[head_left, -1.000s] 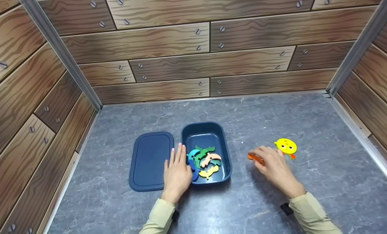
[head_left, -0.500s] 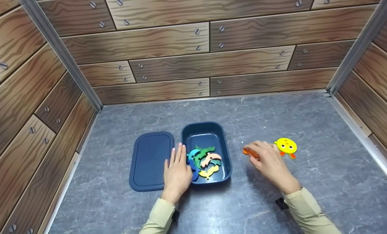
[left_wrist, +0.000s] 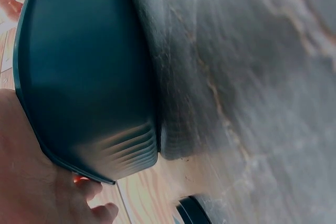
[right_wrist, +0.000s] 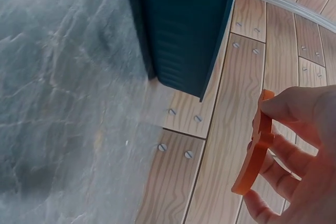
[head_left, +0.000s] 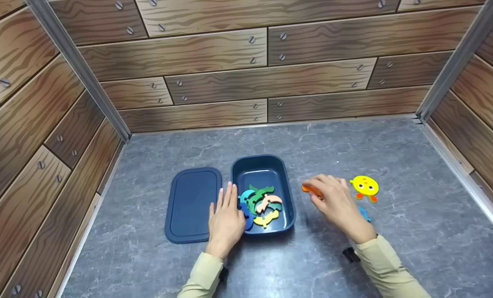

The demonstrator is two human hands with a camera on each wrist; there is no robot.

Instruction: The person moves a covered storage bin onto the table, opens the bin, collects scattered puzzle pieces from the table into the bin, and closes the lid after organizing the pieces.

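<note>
My right hand (head_left: 333, 200) pinches an orange flat toy piece (right_wrist: 255, 148) between thumb and fingers, above the floor to the right of the dark blue box (head_left: 288, 186). Fairly straight fingers of my left hand (head_left: 225, 223) rest at the left rim of that box. Inside the box lie several coloured pieces, among them a green one (head_left: 264, 191), a pale pink one (head_left: 269, 203), a yellow one (head_left: 267, 219) and a blue one (head_left: 247, 217), partly hidden by my left hand. In the left wrist view the box's outer wall (left_wrist: 89, 66) fills the left side.
The box's dark blue lid (head_left: 192, 205) lies flat to the left. Right of my right hand lies a yellow round face piece (head_left: 365, 186) with orange feet below it. A blue piece (head_left: 363, 213) shows partly behind the wrist. Wood-patterned walls (head_left: 267, 74) enclose the grey marbled surface.
My right hand has moved left toward the box with the orange piece, uncovering more of the orange feet and a blue piece. The left hand stays in place.
</note>
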